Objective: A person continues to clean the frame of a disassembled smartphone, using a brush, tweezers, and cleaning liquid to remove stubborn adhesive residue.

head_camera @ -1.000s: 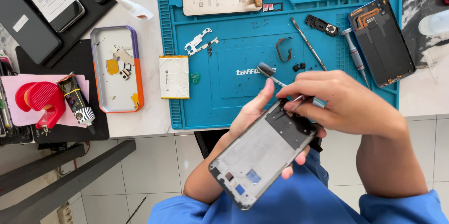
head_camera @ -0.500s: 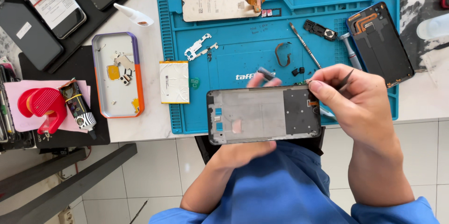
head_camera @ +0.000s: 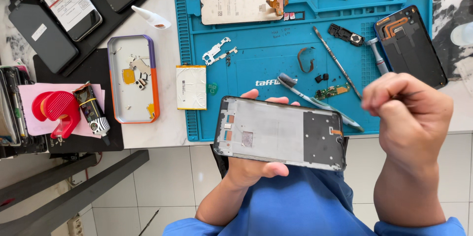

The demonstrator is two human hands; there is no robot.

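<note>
Holding the stripped grey phone frame (head_camera: 280, 133) flat from beneath, my left hand (head_camera: 256, 167) gripped it above the blue silicone work mat's (head_camera: 246, 76) near edge. My right hand (head_camera: 409, 113), blurred, was pinched shut around thin metal tweezers (head_camera: 416, 93), just right of the frame.

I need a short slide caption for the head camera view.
Left hand holds a phone frame above a blue repair mat; right hand pinches a thin tool.
</note>
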